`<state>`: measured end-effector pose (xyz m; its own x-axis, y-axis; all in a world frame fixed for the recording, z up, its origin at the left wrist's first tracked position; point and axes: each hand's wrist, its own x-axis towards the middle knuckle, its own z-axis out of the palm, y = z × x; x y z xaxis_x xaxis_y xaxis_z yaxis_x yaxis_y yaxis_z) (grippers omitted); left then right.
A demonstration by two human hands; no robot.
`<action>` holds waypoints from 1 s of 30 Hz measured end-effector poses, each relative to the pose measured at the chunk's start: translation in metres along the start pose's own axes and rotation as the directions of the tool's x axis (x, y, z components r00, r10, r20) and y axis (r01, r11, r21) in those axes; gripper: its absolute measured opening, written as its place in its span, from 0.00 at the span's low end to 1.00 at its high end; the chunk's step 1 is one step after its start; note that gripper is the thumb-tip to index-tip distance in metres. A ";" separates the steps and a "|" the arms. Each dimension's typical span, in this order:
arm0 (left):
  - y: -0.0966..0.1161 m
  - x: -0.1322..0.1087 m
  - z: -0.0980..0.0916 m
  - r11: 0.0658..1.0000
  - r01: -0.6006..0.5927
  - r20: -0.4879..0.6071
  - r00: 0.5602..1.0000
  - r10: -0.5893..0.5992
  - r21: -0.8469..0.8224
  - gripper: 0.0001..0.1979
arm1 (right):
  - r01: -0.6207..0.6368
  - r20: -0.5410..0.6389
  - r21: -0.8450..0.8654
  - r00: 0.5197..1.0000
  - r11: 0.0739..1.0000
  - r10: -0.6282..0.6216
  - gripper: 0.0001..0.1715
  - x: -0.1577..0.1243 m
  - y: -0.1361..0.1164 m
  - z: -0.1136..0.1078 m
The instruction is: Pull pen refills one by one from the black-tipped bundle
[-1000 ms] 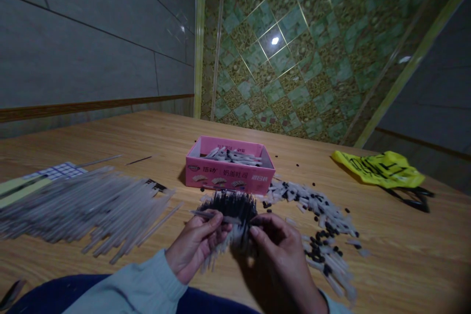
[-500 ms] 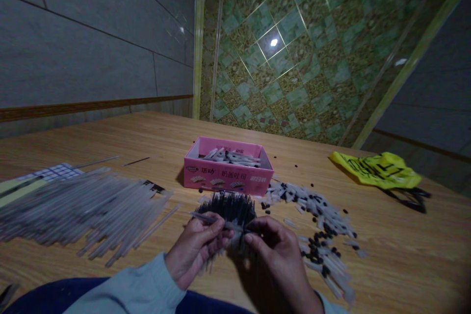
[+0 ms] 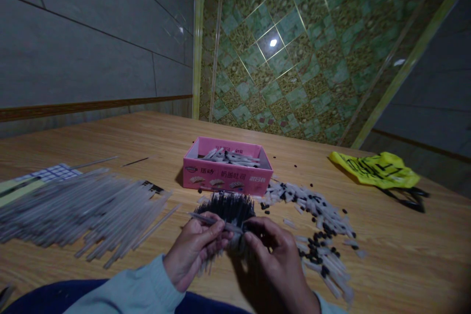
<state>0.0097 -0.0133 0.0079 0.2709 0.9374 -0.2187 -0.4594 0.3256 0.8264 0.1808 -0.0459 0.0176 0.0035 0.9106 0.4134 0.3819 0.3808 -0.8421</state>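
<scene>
Between the thumb and fingers of my left hand (image 3: pixel 200 245) is a thin, translucent grey pen-like tube (image 3: pixel 232 227), lying nearly level with its narrow tip to the left. My right hand (image 3: pixel 277 250) pinches at the tube's right end; whatever small dark piece is between those fingertips is too blurred to name. Directly behind and below both hands lies a dense bundle of thin black-ended sticks (image 3: pixel 230 206). Part of that bundle is hidden by my hands. Small white sleeves and black caps (image 3: pixel 320 206) are scattered to the right of my right hand.
A pink box (image 3: pixel 226 176) holding short white pieces stands beyond the bundle. To the left spreads a large pile of long translucent tubes (image 3: pixel 84 206), near a checked cloth (image 3: pixel 61 172). A yellow plastic bag (image 3: pixel 375 169) lies at the right on the wooden table (image 3: pixel 154 132).
My right fingertips have shifted very slightly at the tube's right end. My left hand keeps its hold, and the view has moved a little.
</scene>
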 end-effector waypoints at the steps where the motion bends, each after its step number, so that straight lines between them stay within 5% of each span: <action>1: 0.000 0.000 -0.001 1.000 -0.007 -0.001 1.000 0.007 0.003 0.10 | 0.020 -0.002 -0.009 1.000 1.000 -0.020 0.08 0.000 -0.001 0.000; 5: 0.000 0.001 -0.002 0.999 -0.032 -0.030 0.999 0.031 -0.010 0.09 | -0.091 0.000 0.207 0.996 0.974 0.093 0.08 0.000 0.000 0.001; 9: 0.001 0.002 -0.002 0.999 -0.025 -0.050 0.998 0.024 -0.024 0.09 | -0.308 0.131 0.601 0.948 0.738 0.289 0.11 0.000 0.005 0.006; 14: -0.001 0.004 -0.004 0.999 -0.025 -0.057 0.998 0.023 -0.035 0.09 | -0.253 0.031 0.632 0.953 0.732 0.303 0.12 -0.001 0.006 0.011; 18: -0.002 0.004 -0.004 0.999 -0.026 -0.035 0.999 0.025 -0.030 0.10 | -0.298 0.068 0.697 0.933 0.653 0.353 0.15 -0.003 0.006 0.016; 30: 0.000 0.001 0.000 1.000 -0.018 -0.020 1.000 0.018 0.007 0.10 | -0.190 -0.029 0.345 0.977 0.919 0.213 0.05 -0.004 0.014 0.012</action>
<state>0.0098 -0.0119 0.0078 0.2453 0.9456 -0.2139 -0.4584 0.3075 0.8339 0.1756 -0.0422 -0.0003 0.1118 0.9657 0.2343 0.0316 0.2322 -0.9722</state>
